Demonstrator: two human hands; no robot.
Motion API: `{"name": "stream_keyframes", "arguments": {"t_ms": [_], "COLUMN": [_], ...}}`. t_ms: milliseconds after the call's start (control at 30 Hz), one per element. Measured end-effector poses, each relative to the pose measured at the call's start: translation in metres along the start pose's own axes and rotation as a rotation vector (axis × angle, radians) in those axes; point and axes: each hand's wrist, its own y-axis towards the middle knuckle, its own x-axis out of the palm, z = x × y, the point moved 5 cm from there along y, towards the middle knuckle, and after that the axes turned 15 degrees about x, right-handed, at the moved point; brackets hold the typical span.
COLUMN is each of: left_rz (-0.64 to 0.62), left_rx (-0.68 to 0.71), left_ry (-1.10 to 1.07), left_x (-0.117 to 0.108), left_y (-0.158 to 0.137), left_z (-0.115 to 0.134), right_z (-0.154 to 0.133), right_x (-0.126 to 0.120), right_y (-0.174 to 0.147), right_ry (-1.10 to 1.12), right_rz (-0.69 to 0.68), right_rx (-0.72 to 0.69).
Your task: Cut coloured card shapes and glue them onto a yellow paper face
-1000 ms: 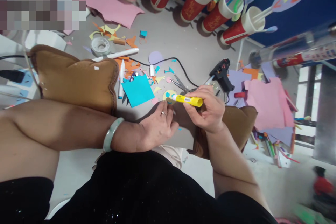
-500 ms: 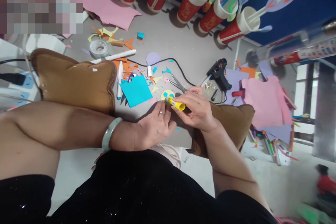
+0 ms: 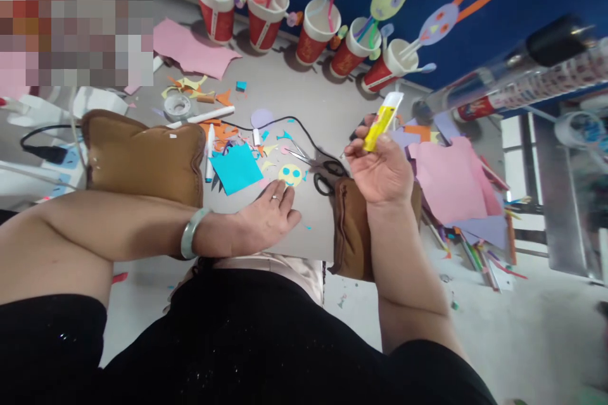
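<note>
My left hand [image 3: 270, 218] lies flat on the table, fingers stretched, with fingertips at the lower edge of a small yellow paper circle [image 3: 290, 175]. That circle carries two blue round eyes and a blue curved mouth. Raised over the right part of the table, my right hand [image 3: 382, 168] is closed around a yellow glue stick [image 3: 381, 125], whose pale end points up. Scissors [image 3: 319, 166] with black handles lie between the hands, blades toward the left. A blue paper sheet [image 3: 236, 169] rests left of the circle, beside a white marker [image 3: 209, 153].
Red paper cups [image 3: 266, 26] holding paper faces on straws stand along the back. Brown cushions [image 3: 142, 155] lie under my left forearm and by my right wrist [image 3: 354, 231]. Pink paper [image 3: 453, 180], a tape roll [image 3: 177, 106], coloured scraps and a black cable [image 3: 311, 133] are spread about.
My right hand has lifted the glue stick off the yellow circle, up and to the right. My left hand stays by the circle, whose blue mouth now shows. The camera view has shifted.
</note>
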Motion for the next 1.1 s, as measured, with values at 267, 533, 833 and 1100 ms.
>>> {"name": "stream_keyframes", "arguments": {"t_ms": [267, 533, 833, 1100], "left_rz": [-0.165, -0.077, 0.287, 0.481], "left_rx": [-0.050, -0.015, -0.493, -0.740], "left_ry": [-0.211, -0.548, -1.191, -1.590], "left_x": [-0.017, -0.028, -0.025, -0.004], "left_y": [0.002, -0.002, 0.004, -0.003], "left_z": [-0.016, -0.042, -0.113, -0.117], "right_z": [0.004, 0.001, -0.004, -0.029], "right_x": [0.008, -0.003, 0.012, -0.001], "right_y": [0.044, 0.078, 0.072, 0.024], "right_ry": [-0.460, -0.763, -0.923, -0.819], "right_rz": [0.054, 0.246, 0.285, 0.332], "right_rx": [-0.094, -0.124, -0.102, -0.354]}}
